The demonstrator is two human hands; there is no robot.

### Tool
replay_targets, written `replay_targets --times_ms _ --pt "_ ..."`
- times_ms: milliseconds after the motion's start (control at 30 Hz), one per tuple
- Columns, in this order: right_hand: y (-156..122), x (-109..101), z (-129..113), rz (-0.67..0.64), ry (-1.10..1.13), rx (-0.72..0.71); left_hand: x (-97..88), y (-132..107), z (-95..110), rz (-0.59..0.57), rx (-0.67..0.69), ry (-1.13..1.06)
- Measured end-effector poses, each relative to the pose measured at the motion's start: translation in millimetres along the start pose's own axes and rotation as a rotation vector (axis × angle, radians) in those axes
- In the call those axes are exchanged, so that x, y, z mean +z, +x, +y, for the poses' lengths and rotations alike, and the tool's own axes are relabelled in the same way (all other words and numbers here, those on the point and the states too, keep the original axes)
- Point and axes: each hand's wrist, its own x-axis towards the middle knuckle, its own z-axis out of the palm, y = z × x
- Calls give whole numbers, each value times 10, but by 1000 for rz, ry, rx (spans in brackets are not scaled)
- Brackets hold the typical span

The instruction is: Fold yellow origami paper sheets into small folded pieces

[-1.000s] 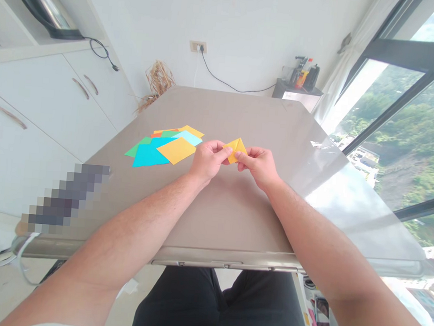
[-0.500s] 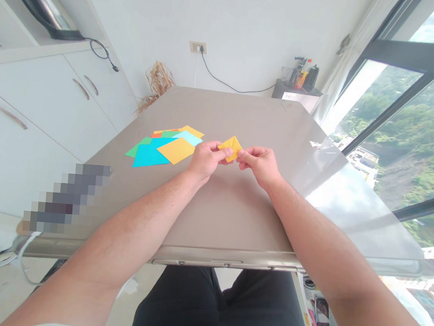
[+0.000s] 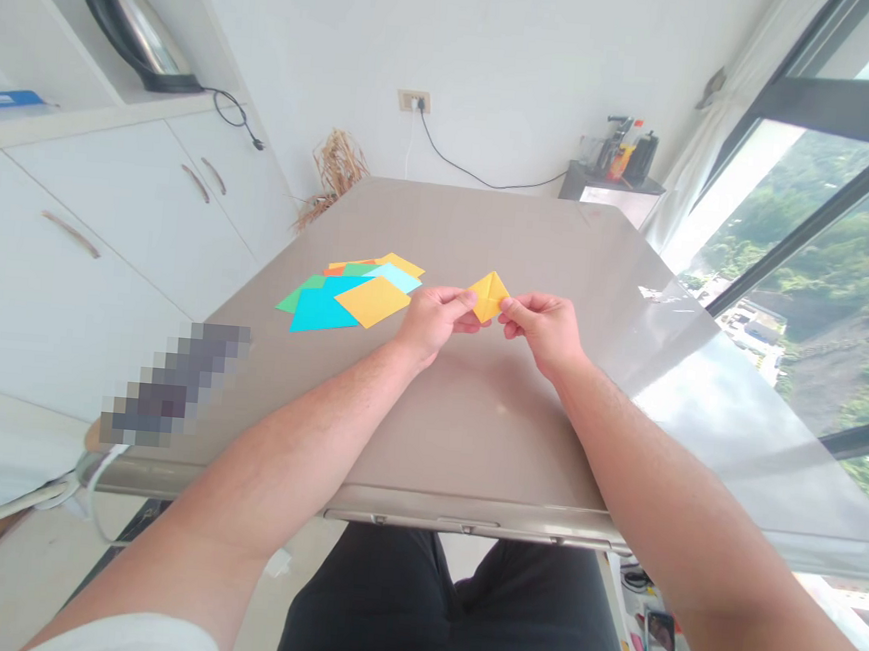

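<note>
Between my two hands is a small folded yellow origami paper (image 3: 491, 296), held up as a diamond with crease lines meeting at its middle. My left hand (image 3: 435, 324) pinches its left corner between thumb and fingers. The right corner is pinched by my right hand (image 3: 545, 330). Both hands are just above the table (image 3: 464, 418). To the left of my left hand lies a loose spread of coloured paper sheets, with a yellow sheet (image 3: 373, 302) and a blue sheet (image 3: 323, 307) on top and green, orange and pale blue ones partly covered.
A pixelated dark object (image 3: 181, 381) rests at the table's left edge, near a white cable. White cabinets (image 3: 97, 219) with a kettle (image 3: 138, 31) stand left; windows run along the right. Below the table's right front is an open drawer holding a phone (image 3: 661, 649).
The whole view has shifted, so things appear farther right. The left thumb has drawn back toward the paper's left corner, showing more of its creased face. Both hands still hold it.
</note>
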Motion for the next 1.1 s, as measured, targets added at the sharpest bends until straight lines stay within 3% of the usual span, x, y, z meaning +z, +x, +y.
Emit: replay_targets --times_ms 133,267,400,533,633,733,800,900,1100 --pt "-6 51 0 146 -87 -30 29 12 -47 105 105 134" --pt "-47 119 -11 59 -109 -36 48 -2 -60 222 233 421" --pt "-63 142 16 -43 -89 -62 116 -48 -39 101 379 579" --pt "-44 127 18 10 -85 -64 164 -65 -41 45 454 639" --pt "-28 120 -10 58 -101 -35 143 -40 -56 91 436 609" --pt "-20 108 -36 60 -106 -7 89 11 -60 240 335 496" --pt "-21 96 -48 47 -100 5 55 41 -55 268 235 359" --pt "-34 76 -64 16 -91 1 37 51 -44 134 102 189" --pt "-52 58 -92 -32 -151 -28 80 -5 -21 39 123 156"
